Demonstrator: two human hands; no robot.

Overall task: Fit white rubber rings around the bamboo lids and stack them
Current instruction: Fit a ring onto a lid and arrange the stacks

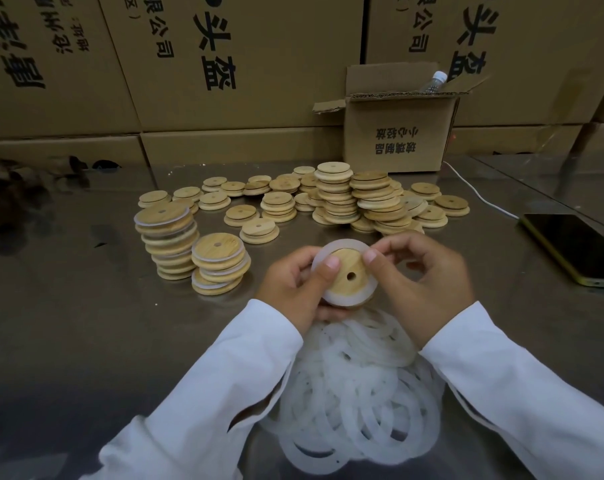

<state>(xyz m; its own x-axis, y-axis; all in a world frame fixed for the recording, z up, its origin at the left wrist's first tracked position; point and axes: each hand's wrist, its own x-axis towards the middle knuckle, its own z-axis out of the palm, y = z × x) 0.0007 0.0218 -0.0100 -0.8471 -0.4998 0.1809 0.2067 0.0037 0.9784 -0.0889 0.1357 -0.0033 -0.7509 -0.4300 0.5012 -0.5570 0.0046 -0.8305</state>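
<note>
Both hands met at the centre of the view over the steel table (85, 323). The left hand (293, 285) cradled a bamboo lid (345, 275) from its nine o'clock edge, thumb pressed on the top face; the right hand (414, 275) pinched the lid's two o'clock rim, thumb bearing on the white rubber ring (319, 268) there. So both hands were closed on the same lid and ring, the lid tilted face-up toward the camera, its small hole near the middle. The ring lay around the raised plug, showing broad from nine to twelve o'clock and along the lower edge. It looked close to seated. The ringed stacks (189, 251) stood toward ten o'clock from the grip, nearer the left hand, which seemed better placed to set it there. Loose rings (356, 403) lay heaped at six o'clock, unringed lids (345, 199) at twelve.
</note>
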